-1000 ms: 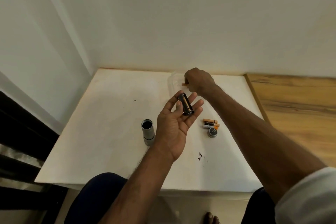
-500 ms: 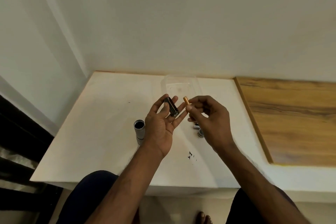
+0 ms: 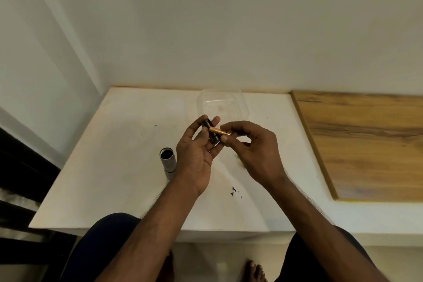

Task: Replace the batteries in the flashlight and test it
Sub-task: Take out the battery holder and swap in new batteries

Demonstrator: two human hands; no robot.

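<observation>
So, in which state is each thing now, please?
Flashlight: standing on table, top end open.
Battery holder: held in left hand.
Battery: pinched by right hand, tip at the holder.
Clear box: on table, looks empty.

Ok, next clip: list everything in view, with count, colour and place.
battery holder: 1, black, held across the left grip's fingers
battery: 1, copper and black, pinched by the right grip, its tip at the holder
flashlight body: 1, silver, open end towards the camera, on the table beside the left grip
plastic container: 1, clear, at the table's far edge
black marks: a few, on the table nearer the front
table: 1, white, against the wall
wooden surface: 1, brown, to the right of the table
left grip: 1, bare hand, palm up
right grip: 1, bare hand, above the table
foot: 1, bare, on the floor
</observation>
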